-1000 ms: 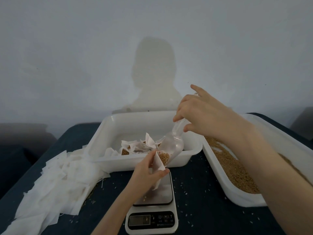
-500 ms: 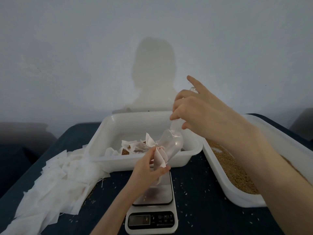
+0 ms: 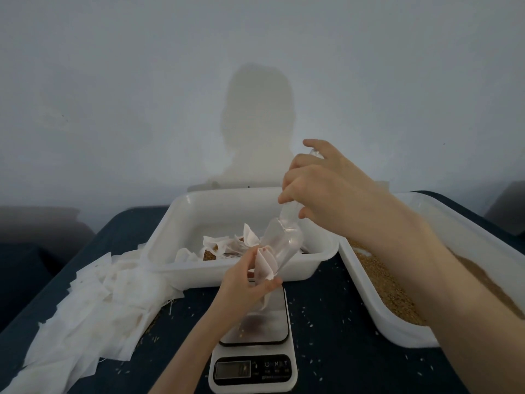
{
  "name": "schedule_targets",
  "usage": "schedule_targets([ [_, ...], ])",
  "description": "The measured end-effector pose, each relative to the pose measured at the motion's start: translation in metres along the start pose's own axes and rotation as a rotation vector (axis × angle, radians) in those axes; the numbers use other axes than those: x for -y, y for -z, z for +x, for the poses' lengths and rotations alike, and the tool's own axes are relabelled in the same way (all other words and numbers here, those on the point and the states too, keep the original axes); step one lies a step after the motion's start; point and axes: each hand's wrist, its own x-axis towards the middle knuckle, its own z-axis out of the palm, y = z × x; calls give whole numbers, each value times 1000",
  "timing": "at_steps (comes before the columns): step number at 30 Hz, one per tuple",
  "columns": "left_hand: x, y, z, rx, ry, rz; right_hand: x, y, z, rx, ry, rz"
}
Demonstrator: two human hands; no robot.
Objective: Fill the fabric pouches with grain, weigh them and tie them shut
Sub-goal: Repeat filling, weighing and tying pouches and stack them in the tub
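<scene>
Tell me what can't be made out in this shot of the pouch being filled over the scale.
Head view only:
- Scale: the display digits are too small and dim to read.
- Pouch: its fill level is hidden by the left hand and its own fabric.
- Scoop: its handle is covered by the right hand.
- Grain tray: its right side is hidden behind the right forearm.

Scoop point(image 3: 281, 243): clear glossy plastic. Pouch point(image 3: 265, 264): thin white matt fabric; heap of empty pouches point(image 3: 93, 305), near left, same cloth. Trays point(image 3: 199, 206), point(image 3: 466, 223): white smooth plastic, slight sheen. Scale point(image 3: 254, 365): white plastic body, brushed metal platform. Table cover point(image 3: 335, 331): dark matt cloth. Grain point(image 3: 380, 282): brown, granular.
</scene>
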Motion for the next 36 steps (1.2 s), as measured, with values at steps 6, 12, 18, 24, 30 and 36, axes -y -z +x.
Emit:
schedule_targets([
  [6, -1, 7, 0, 0, -13, -21, -3, -7, -1, -14, -15, 37],
  [12, 3, 8, -2, -14, -28, 44, -9, -24, -17, -76, -60, 215],
  [18, 2, 15, -3, -37, -44, 15, -15, -73, -57, 64, -348, 491],
  [24, -6, 14, 1, 2, -85, 47, -18, -102, -89, 121, -437, 721],
  [30, -8, 9, 3, 29, -84, 46, -22, -102, -98, 177, -436, 720],
  [36, -3, 4, 4, 32, -21, 56, -18, -74, -76, -110, -262, 304],
])
